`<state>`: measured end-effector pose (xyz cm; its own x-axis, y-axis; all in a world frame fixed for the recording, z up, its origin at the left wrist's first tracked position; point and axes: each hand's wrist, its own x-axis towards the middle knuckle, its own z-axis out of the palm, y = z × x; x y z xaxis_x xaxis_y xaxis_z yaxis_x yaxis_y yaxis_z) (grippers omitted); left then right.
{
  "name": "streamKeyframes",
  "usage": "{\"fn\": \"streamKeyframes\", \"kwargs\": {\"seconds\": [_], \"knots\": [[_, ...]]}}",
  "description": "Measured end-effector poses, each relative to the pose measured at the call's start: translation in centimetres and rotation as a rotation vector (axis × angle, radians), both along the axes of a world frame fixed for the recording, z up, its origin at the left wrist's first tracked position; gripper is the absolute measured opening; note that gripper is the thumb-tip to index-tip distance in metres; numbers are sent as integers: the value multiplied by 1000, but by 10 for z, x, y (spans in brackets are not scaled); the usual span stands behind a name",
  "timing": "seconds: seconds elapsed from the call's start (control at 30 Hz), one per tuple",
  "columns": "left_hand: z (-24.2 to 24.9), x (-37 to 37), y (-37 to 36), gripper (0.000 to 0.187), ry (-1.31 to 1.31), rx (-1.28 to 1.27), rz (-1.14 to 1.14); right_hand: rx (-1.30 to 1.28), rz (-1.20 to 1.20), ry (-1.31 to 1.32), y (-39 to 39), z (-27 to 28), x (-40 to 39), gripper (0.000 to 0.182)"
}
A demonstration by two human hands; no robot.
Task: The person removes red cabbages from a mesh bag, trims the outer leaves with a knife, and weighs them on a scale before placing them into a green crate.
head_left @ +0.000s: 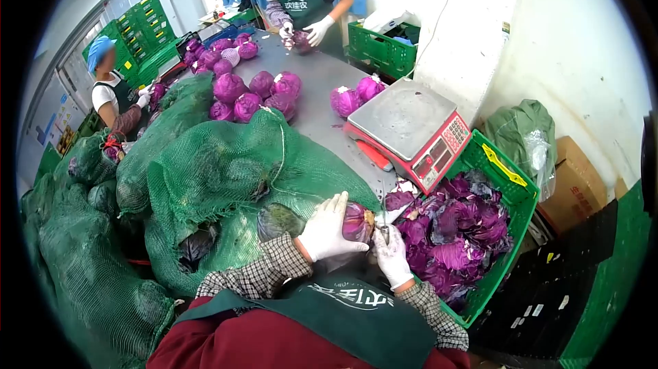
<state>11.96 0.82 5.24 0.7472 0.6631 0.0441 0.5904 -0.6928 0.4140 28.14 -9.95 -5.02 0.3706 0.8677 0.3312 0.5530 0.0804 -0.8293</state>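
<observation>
Low in the frame's centre, the gloved left hand clamps a purple cabbage. The gloved right hand grips a small knife beside it. Right: a green crate of leaves. Above: a scale on the bench.

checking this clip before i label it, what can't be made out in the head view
- Small metal tool in the right hand: mostly hidden by the gloved fingers; its type is unclear.
- Purple cabbage head under the left hand: half covered by the glove.
- Red-edged scale display: too small to read.
- Green mesh sacks: contents blurred by netting.
- Picture corners: blacked out by the lens edge.
</observation>
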Motion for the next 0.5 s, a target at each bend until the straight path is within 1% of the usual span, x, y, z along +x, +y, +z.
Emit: {"fn": "streamKeyframes", "kwargs": {"seconds": [0.03, 0.07, 0.13, 0.17, 0.2, 0.27, 0.37, 0.5], "knots": [[0, 3, 1, 126, 29, -5, 19, 48, -3, -255, -7, -2, 8, 26], [1, 5, 2, 127, 59, -11, 41, 68, 26, -233, -16, 24, 9, 24], [4, 9, 5, 128, 95, -13, 64, -10, 96, -220, -33, 37, 11, 23], [7, 11, 5, 128, 103, -12, 64, 51, 142, -347, -39, 46, 11, 23], [8, 13, 6, 127, 113, -17, 62, -207, 105, -37, -50, 59, 6, 23], [6, 15, 8, 128, 108, -23, 64, -161, 97, -106, -57, 63, 2, 22], [8, 16, 11, 128, 106, -54, 63, -228, 86, -94, -60, 59, -1, 21], [8, 17, 14, 127, 108, -74, 40, -252, 120, -155, -56, 61, -1, 20]]}}
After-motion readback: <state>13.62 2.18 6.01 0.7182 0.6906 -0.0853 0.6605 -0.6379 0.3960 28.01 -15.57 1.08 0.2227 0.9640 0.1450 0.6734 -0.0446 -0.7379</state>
